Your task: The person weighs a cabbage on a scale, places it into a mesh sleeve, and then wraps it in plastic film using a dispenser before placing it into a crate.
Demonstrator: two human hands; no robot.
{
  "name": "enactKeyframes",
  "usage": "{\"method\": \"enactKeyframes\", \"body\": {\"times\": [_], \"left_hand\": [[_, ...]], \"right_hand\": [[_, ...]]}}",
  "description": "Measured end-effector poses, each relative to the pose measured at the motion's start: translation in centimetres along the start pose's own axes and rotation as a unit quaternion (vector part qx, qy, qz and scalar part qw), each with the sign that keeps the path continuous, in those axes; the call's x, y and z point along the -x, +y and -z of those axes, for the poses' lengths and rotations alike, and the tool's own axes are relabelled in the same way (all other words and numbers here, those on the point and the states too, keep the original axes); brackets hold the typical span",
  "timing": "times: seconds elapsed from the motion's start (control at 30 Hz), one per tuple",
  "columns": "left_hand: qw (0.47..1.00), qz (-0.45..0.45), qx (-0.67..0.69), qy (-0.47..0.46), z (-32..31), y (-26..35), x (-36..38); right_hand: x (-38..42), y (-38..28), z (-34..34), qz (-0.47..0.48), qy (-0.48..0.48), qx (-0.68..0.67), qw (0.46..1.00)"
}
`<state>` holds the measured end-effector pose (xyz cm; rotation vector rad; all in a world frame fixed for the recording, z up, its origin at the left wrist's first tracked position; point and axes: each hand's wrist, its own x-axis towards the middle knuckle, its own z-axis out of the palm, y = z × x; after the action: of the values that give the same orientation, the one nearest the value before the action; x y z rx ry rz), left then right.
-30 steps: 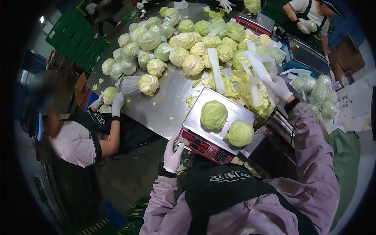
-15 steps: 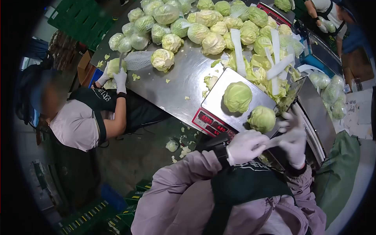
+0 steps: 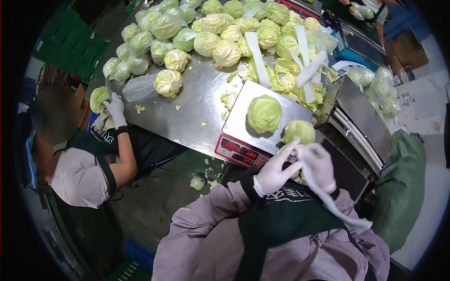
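A long white net sleeve [image 3: 313, 181] hangs from my right hand [image 3: 320, 164], whose fingers are closed on its upper part; the loose end trails down to the right across my apron. My left hand [image 3: 273, 174] is beside it, thumb and forefinger apart, with the forefinger tip at the sleeve's upper end. Both hands wear white gloves. Just beyond my fingers sits a trimmed cabbage [image 3: 300, 131] at the scale's near right corner, partly hidden by my hands. A second green cabbage [image 3: 264, 114] rests bare on the digital scale [image 3: 241, 122], whose red display is lit.
Many cabbages [image 3: 166, 26], some netted, crowd the steel table's far side. White strips [image 3: 311, 69] lie over loose leaves [image 3: 286, 75] behind the scale. At left, a co-worker [image 3: 89, 159] holds a cabbage and a knife. A steel-topped machine [image 3: 363, 117] with white rolls stands right.
The white sleeve, bunched between my hands before, now hangs long from my right hand. My left fingers have spread apart. The view has shifted, and the co-worker's cabbage is turned.
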<state>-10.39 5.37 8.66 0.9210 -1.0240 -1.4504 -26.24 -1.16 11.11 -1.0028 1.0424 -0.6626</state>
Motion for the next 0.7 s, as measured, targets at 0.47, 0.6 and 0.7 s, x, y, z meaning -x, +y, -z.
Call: {"method": "enactKeyframes", "body": {"times": [0.47,0.6,0.7], "left_hand": [[0.988,0.135,0.067,-0.024,2.3,-1.8,1.2],[0.914,0.146,0.379,0.012,3.5,0.5,0.3],[0.829,0.161,0.535,0.031,4.5,0.6,0.2]], "right_hand": [[-0.1,0.1,-0.4,-0.095,-0.018,-0.230,0.968],[1.1,0.8,1.7,-0.337,-0.245,-0.408,0.812],[1.5,-0.8,1.6,-0.301,-0.293,-0.154,0.894]]}}
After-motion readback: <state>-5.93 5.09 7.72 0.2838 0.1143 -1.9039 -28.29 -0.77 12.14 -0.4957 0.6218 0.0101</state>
